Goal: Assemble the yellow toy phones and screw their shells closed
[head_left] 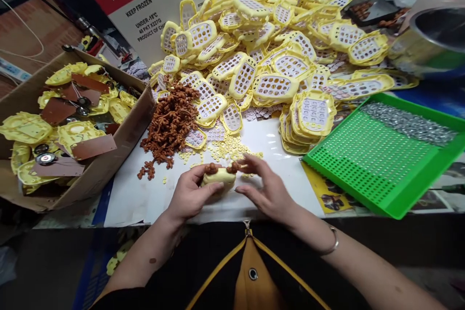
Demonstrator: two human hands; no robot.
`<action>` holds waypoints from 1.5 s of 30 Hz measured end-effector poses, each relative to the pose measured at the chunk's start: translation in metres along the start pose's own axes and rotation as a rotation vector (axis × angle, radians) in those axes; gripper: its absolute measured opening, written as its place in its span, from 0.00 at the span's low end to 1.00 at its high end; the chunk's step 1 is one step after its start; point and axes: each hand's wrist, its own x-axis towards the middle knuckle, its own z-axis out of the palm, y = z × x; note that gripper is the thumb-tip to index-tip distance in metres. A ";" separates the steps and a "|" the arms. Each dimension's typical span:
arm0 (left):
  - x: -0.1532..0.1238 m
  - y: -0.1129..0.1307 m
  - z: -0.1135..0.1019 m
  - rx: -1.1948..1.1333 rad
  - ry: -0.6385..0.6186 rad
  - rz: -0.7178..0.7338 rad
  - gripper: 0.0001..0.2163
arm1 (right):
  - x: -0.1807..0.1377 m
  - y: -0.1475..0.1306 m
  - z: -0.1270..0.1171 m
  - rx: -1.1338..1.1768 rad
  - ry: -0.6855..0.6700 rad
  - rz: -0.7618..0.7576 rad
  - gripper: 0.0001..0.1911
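Observation:
My left hand (192,191) is closed around a small yellow plastic shell (220,178), thumb along its near side. Two brown knobbly pieces stick up at the shell's far edge, one at each end. Beside the right-hand brown piece (232,167) is my right hand (267,186), fingers spread and curved; whether a fingertip touches it I cannot tell. Just beyond the hands, small yellow rings (232,147) lie scattered on the white table top. A heap of brown plastic pieces (170,123) rises to their left.
Many yellow shells with white keypads (274,86) are piled at the back. Left stands a cardboard box (123,140) of yellow parts with wires and speakers. At right, a green tray (363,169) holds screws (410,123); a metal-rimmed container (428,38) stands behind it.

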 end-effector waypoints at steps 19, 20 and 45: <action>-0.007 -0.012 0.036 0.904 -0.173 0.540 0.15 | -0.020 0.008 -0.004 -0.008 0.126 -0.059 0.04; -0.006 -0.012 0.033 0.868 -0.192 0.518 0.15 | -0.021 0.009 -0.005 0.002 0.101 -0.051 0.04; -0.023 -0.019 0.012 0.690 -0.143 0.389 0.18 | -0.019 -0.017 -0.011 -0.590 -0.108 -0.314 0.14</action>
